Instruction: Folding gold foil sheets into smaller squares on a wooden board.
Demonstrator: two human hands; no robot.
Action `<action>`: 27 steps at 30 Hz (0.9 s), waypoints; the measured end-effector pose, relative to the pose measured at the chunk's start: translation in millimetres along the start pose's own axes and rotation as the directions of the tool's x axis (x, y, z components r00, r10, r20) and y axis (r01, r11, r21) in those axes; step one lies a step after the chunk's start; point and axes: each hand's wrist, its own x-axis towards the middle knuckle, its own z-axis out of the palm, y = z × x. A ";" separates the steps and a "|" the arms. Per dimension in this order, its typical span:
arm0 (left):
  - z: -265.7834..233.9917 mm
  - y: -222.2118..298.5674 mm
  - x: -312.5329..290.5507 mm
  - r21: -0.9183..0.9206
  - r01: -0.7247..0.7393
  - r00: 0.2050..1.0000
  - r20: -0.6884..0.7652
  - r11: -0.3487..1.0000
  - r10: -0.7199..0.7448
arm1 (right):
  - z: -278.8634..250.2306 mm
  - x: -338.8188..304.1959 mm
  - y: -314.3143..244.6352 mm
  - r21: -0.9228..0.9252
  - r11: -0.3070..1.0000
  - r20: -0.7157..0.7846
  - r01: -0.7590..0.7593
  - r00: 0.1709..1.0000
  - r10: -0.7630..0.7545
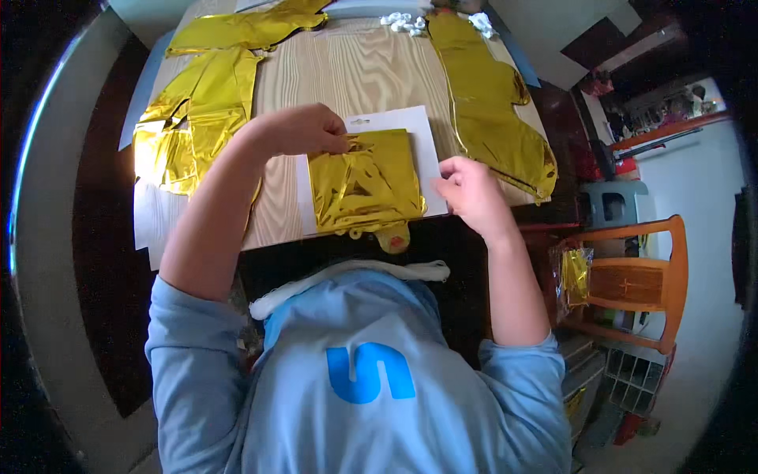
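Observation:
A folded gold foil balloon (367, 178) lies on a white card (430, 150) with a hanging slot, at the table's near edge. A small gold tab (393, 238) pokes out below it, over the edge. My left hand (304, 132) reaches in from the left, fingers curled, fingertips closed at the upper left corner of the foil. What lies right under those fingertips is partly hidden. My right hand (471, 193) pinches the card's right edge between thumb and fingers, beside the lower right of the foil.
Flat gold foil balloons lie at the left (209, 99), at the back (245, 30) and at the right (493, 103) of the wooden table (347, 67). Small white bundles (403, 24) sit at the back. A wooden chair (632, 283) with a clear-wrapped gold packet (576, 276) stands right.

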 end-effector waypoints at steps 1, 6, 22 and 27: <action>1.0 0.2 3.6 0.131 0.045 0.998 -0.038 0.990 -0.040 | -0.9 -0.9 -3.9 -0.183 0.981 -0.069 0.067 0.994 -0.081; -5.0 -8.1 16.3 0.185 -0.014 0.999 -0.045 0.983 0.023 | 1.9 6.1 -26.2 -0.454 0.844 -0.276 0.285 0.856 -0.438; -2.4 -19.6 32.7 0.180 0.100 0.900 -0.435 0.979 -0.012 | 52.2 82.7 -4.2 -0.655 0.531 -0.019 0.537 0.691 -0.723; 2.9 -24.6 36.9 0.237 0.096 0.774 -0.628 0.967 0.077 | 54.2 84.0 -12.4 -0.761 0.474 -0.019 0.443 0.715 -0.698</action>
